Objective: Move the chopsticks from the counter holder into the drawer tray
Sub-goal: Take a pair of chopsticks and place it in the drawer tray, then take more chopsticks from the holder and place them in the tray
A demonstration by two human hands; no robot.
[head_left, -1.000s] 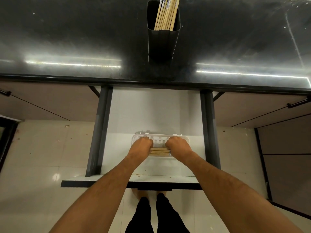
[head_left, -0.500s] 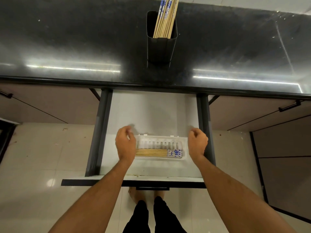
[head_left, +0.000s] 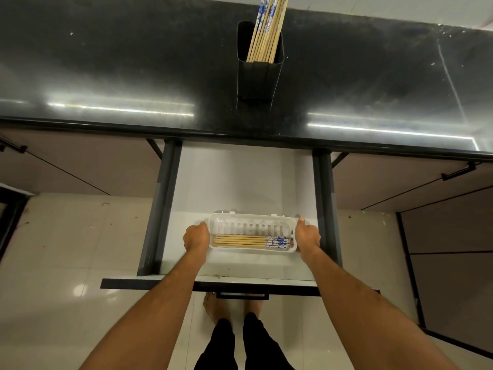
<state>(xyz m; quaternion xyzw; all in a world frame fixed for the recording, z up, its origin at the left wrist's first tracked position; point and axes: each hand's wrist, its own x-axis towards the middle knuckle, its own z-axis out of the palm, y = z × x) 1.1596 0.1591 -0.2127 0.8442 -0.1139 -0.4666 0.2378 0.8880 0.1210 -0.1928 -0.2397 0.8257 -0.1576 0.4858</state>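
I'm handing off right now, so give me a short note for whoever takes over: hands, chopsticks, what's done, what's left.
Left hand and right hand grip the two ends of the white tray in the open drawer.
Done: a few chopsticks lie flat in the tray's near side.
Left: a bundle of chopsticks stands in the black holder on the counter; move them into the tray.

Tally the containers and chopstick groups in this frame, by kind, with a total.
Holder: 1
Tray: 1
Chopstick bundle in holder: 1
Chopstick bundle in tray: 1
Total: 4
Single sticks are too tightly packed to count.
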